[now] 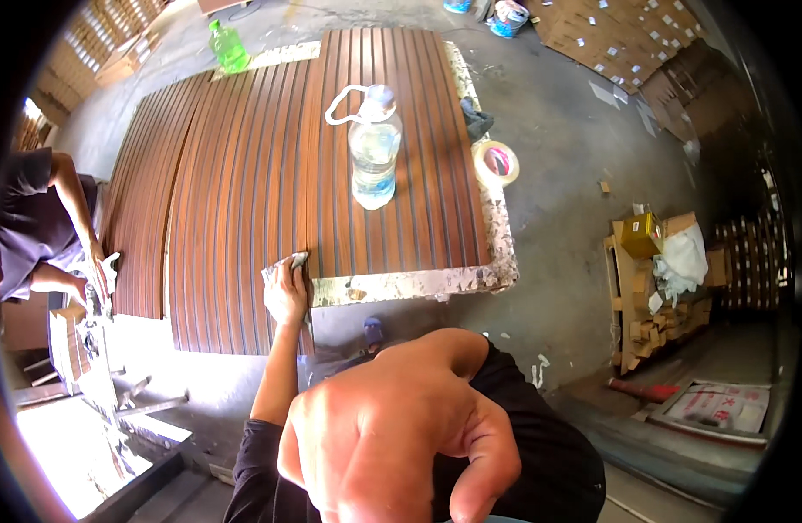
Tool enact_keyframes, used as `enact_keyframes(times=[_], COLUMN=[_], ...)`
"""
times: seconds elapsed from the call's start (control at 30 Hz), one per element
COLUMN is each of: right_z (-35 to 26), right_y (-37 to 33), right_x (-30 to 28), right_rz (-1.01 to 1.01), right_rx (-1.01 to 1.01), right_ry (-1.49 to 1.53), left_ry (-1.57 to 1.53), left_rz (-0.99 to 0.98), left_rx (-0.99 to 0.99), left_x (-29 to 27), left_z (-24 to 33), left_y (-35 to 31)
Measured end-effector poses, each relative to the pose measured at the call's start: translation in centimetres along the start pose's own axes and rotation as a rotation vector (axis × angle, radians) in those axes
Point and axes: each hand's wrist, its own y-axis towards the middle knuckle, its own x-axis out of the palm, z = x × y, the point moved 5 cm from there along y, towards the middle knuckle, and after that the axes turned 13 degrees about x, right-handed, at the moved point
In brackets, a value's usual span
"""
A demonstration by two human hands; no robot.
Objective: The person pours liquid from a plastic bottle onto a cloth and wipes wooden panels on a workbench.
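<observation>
My left hand [286,295] is closed on a crumpled pale rag [289,262], pressed against a brown slatted panel [244,200] beside its joint with the raised panel [418,218] to the right. Very close to the camera, my right hand [392,427] is raised with its back showing and thumb bent. Its fingertips run out of the picture, so any hold is hidden. A clear water bottle [375,161] with a white loop handle stands upright on the raised panel.
A worn worktable edge [497,235] carries a tape roll [497,164] and a dark cloth [476,119]. A green bottle [229,50] stands at the back. At left, another person's hand [96,266] holds a whitish cloth at the panel edge. Cardboard scraps [662,336] lie right.
</observation>
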Motion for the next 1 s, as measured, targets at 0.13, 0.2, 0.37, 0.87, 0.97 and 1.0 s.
enact_keyframes(times=[0.13,0.2,0.37,0.87,0.97,1.0], right_z=[-0.6,-1.4,0.3,0.3,0.0,0.6], right_y=[1.5,2.4,1.1,0.5,1.2,1.6], right_x=[3.0,3.0,1.9,1.3,1.1,1.3], right_rz=[0.066,0.028,-0.177,-0.075,-0.065,-0.043], right_rx=[-0.264,-0.265,-0.167,0.045,-0.101,-0.148], right_ry=[0.759,0.647,0.044,-0.092,-0.237,-0.227], left_ry=[0.005,0.003,-0.036,-0.028,0.028,-0.017], left_rz=[0.000,0.023,0.037,0.064,0.081,0.116], left_rx=[0.012,0.018,0.023,0.044,0.052,0.051], left_x=[0.3,0.2,0.0,0.1,0.5,0.2], left_z=[0.1,-0.1,0.1,0.3,0.3,-0.1], left_y=[0.1,-0.3,-0.2,-0.3,-0.2,-0.5])
